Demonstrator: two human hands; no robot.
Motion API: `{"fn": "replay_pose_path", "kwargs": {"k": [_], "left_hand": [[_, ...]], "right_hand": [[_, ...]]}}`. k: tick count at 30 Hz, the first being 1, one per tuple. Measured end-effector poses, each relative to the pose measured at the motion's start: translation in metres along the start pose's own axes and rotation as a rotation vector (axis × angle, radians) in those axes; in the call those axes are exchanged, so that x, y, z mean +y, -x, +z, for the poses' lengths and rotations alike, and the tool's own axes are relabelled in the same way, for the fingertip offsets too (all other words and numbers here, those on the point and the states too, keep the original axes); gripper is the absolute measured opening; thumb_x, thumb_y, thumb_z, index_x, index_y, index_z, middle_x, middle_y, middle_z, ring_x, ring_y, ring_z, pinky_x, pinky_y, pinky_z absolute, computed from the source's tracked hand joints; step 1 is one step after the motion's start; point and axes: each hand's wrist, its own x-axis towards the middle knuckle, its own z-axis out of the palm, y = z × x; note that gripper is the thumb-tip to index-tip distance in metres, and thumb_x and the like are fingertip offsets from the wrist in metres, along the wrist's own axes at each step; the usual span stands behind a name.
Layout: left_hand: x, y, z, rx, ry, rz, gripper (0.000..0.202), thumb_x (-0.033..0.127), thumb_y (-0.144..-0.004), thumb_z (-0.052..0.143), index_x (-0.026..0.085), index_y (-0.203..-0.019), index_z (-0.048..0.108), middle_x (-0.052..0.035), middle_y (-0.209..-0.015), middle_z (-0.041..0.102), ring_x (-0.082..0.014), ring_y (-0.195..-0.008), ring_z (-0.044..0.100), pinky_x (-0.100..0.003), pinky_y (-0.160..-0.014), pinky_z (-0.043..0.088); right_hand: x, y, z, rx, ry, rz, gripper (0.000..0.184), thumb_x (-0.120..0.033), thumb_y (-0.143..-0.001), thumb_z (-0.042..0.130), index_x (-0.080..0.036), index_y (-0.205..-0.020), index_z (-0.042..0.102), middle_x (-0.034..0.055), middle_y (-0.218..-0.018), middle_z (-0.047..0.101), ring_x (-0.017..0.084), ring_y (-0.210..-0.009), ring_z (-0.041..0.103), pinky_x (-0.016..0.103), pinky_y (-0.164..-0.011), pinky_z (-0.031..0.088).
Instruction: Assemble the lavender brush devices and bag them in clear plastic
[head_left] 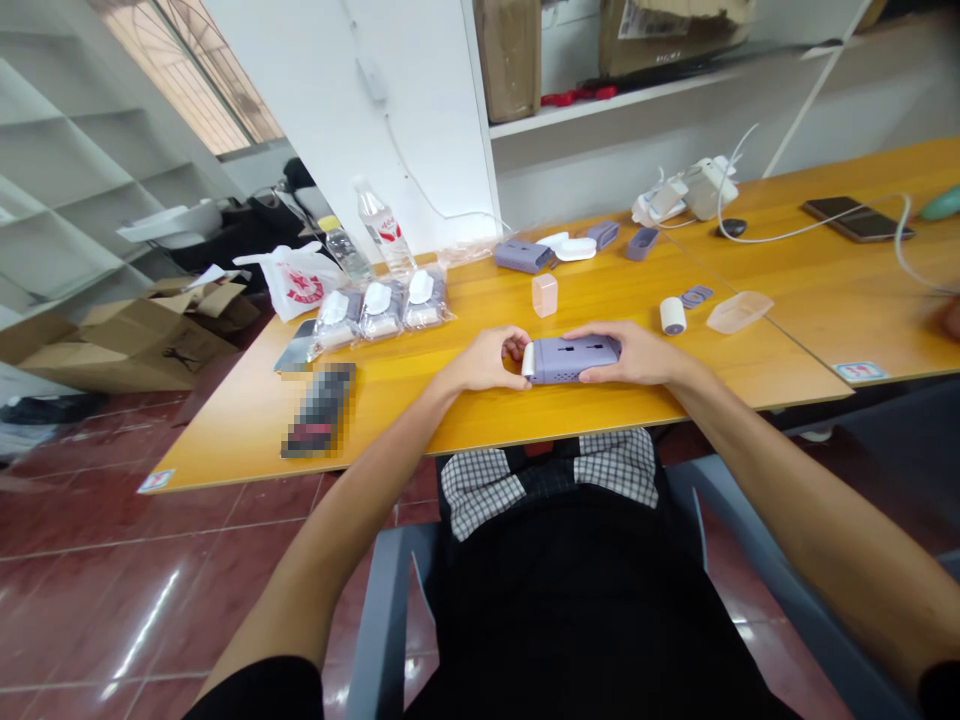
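Note:
Both hands meet over the front of the orange table (420,385). My right hand (634,352) is wrapped round a purple plastic case (574,359) with small slots in its side. My left hand (491,360) pinches a white roller (528,362) at the case's left end. The case lies lengthwise just above the table top.
Three bagged white parts (379,308) lie to the left, beside a dark phone-like object (321,410). A pink block (544,294), a white roller (673,315), a clear lid (739,311), more purple cases (523,255), bottles (381,232) and cables sit further back. Another person's hand (951,320) shows at the right edge.

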Motion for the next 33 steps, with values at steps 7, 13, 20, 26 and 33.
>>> {"fn": "replay_pose_path", "kwargs": {"k": [7, 13, 20, 26, 33], "left_hand": [[-0.002, 0.0, -0.007, -0.052, 0.093, 0.027, 0.059, 0.023, -0.058, 0.094, 0.018, -0.109, 0.065, -0.0025, -0.1, 0.069, -0.0167, -0.086, 0.062, -0.034, -0.081, 0.052], [-0.001, 0.003, -0.011, -0.082, 0.073, 0.057, 0.058, 0.022, -0.062, 0.092, 0.019, -0.113, 0.064, -0.0029, -0.104, 0.069, -0.017, -0.089, 0.064, -0.035, -0.086, 0.052], [-0.007, 0.004, -0.006, -0.003, 0.042, 0.091, 0.063, 0.022, -0.061, 0.095, 0.02, -0.115, 0.062, -0.0014, -0.1, 0.068, -0.0159, -0.084, 0.064, -0.034, -0.08, 0.054], [-0.005, 0.004, -0.002, 0.091, -0.074, 0.175, 0.059, 0.021, -0.065, 0.093, 0.02, -0.115, 0.063, -0.0028, -0.107, 0.067, -0.016, -0.083, 0.064, -0.033, -0.078, 0.055], [-0.004, 0.004, -0.004, 0.104, -0.185, 0.245, 0.058, 0.021, -0.067, 0.091, 0.021, -0.118, 0.062, -0.0044, -0.116, 0.065, -0.0178, -0.086, 0.065, -0.038, -0.085, 0.058]], "right_hand": [[0.003, -0.001, 0.0, -0.004, -0.026, -0.015, 0.069, -0.052, -0.072, 0.094, -0.032, -0.137, 0.078, 0.0062, -0.14, 0.077, 0.039, -0.128, 0.072, 0.062, -0.117, 0.054], [0.005, 0.0, 0.0, 0.028, -0.011, -0.058, 0.073, -0.046, -0.068, 0.098, -0.033, -0.137, 0.077, 0.0057, -0.142, 0.076, 0.039, -0.131, 0.07, 0.063, -0.119, 0.052], [0.008, 0.0, 0.0, 0.104, 0.001, -0.15, 0.075, -0.043, -0.067, 0.1, -0.033, -0.137, 0.076, 0.0067, -0.144, 0.075, 0.04, -0.137, 0.067, 0.065, -0.124, 0.048], [0.011, -0.002, 0.0, 0.138, -0.001, -0.219, 0.074, -0.039, -0.067, 0.1, -0.033, -0.137, 0.076, 0.0067, -0.145, 0.074, 0.04, -0.138, 0.067, 0.065, -0.124, 0.047], [0.011, -0.002, 0.0, 0.147, 0.006, -0.239, 0.074, -0.039, -0.067, 0.101, -0.033, -0.136, 0.076, 0.0073, -0.144, 0.074, 0.04, -0.137, 0.067, 0.065, -0.123, 0.048]]}}
